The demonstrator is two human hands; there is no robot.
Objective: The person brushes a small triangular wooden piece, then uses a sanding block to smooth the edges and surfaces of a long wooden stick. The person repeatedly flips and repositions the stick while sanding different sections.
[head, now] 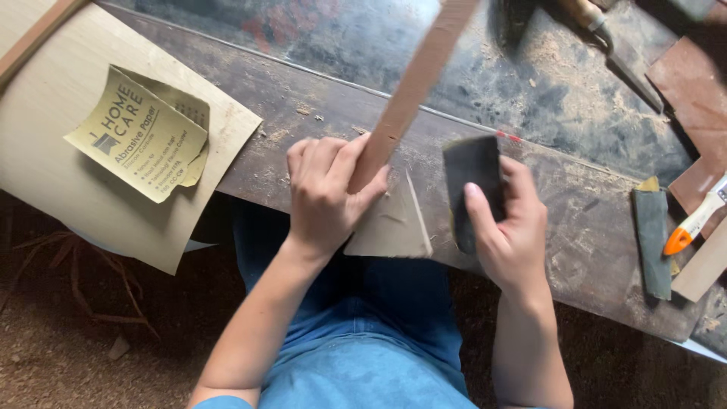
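My left hand (327, 189) grips the near end of a long wooden slat (416, 83) that rises away from me over the dark workbench (575, 227). My right hand (509, 227) holds a dark folded piece of sandpaper (471, 170) just right of the slat, apart from it. Under my left hand a pale triangular wood piece (395, 223) rests at the bench's near edge.
A yellowish sandpaper sheet (144, 135) lies on a thin plywood board (83, 151) at left. A dark sanding block (653, 238), an orange-tipped tool (697, 223), reddish board pieces (693, 91) and a chisel (617, 45) lie at right. Sawdust covers the bench.
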